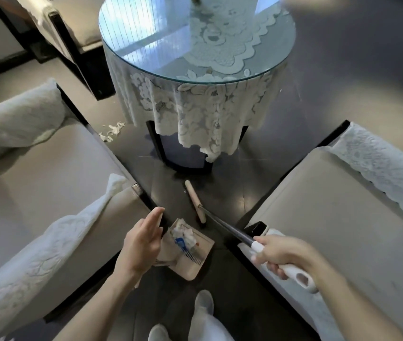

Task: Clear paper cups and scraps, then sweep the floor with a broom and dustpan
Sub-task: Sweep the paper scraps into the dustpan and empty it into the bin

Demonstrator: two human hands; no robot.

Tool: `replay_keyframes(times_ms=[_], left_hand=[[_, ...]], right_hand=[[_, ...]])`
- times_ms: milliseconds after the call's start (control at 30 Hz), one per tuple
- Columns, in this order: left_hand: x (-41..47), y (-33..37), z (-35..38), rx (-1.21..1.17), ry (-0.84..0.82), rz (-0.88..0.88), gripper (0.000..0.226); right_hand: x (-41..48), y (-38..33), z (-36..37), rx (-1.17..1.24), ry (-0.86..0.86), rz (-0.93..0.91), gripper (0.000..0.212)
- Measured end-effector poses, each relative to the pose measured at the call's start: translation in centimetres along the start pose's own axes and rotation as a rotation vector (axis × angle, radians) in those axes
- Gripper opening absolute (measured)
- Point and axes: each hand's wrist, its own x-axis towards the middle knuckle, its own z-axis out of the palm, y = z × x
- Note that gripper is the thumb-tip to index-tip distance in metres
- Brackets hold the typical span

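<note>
Right hand (285, 254) grips broom (222, 223); left hand (143, 239) flat above dustpan (191, 267).

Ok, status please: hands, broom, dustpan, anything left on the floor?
Left hand open beside dustpan. Right hand grips broom handle, head on floor. Dustpan holds crumpled paper. Paper scraps lie by left chair, near table.

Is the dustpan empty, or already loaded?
Loaded: crumpled white paper scraps and a blue-printed piece lie in the dustpan; part of its floor still shows bare.
</note>
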Motion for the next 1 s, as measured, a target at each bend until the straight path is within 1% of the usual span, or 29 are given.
replay_keyframes(times_ms=[167,367,433,533,600,633,700,833,1000], left_hand=[[-1.8,-0.5,-0.8,0.019,-0.029,-0.002,0.045],[-3.3,-1.0,-1.3,0.041,0.000,-0.055,0.046],[-3.5,-0.8,-1.4,0.071,-0.012,-0.049,0.045],[-3.0,-0.9,-1.6,0.075,0.016,-0.060,0.044],[-2.3,-1.2,-1.6,0.064,0.046,-0.076,0.044],[-2.1,-1.4,-1.6,0.053,0.058,-0.076,0.045],[-1.8,-1.7,-1.5,0.013,0.057,-0.075,0.045],[-1.0,-2.3,-1.4,-0.043,0.011,-0.077,0.047],[-1.8,-2.7,-1.3,-0.083,-0.047,-0.071,0.044]], right_hand=[[-1.1,-0.5,-0.7,-0.029,0.030,-0.035,0.068],[1.7,-4.5,-0.8,-0.152,0.117,-0.107,0.071],[2.8,-5.6,0.0,-0.308,0.132,-0.125,0.071],[4.2,-5.8,2.1,-0.579,0.129,-0.095,0.068],[4.5,-5.4,3.3,-0.696,0.095,-0.069,0.064],[4.4,-4.9,3.9,-0.714,0.066,-0.051,0.064],[3.8,-3.4,5.1,-0.630,0.000,0.001,0.069],[1.2,1.0,8.0,-0.290,-0.020,0.082,0.075],[-3.2,4.8,12.1,-0.066,-0.063,0.100,0.073]])
